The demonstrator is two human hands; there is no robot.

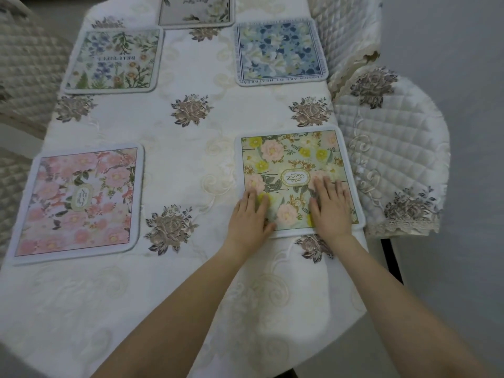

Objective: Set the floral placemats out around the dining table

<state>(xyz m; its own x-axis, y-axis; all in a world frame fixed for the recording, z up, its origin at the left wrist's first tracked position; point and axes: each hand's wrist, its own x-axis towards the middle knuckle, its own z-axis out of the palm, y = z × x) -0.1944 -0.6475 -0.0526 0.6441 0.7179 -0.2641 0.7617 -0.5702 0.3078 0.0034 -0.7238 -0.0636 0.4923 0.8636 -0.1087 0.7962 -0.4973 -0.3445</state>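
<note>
Five placemats lie flat on the tablecloth (191, 165). The green mat (294, 170) sits at the near right, close to the table's right edge, nearly square, its "GARDEN" label reading sideways. Both hands rest palm-down on its near part: the left hand (249, 216) over the near-left corner, the right hand (331, 205) beside it, fingers extended and flat, gripping nothing. The pink mat (79, 203) lies at the near left. Farther off lie a white-green mat (114, 61), a blue mat (281, 51) and a grey mat (196, 9), partly cut off.
</note>
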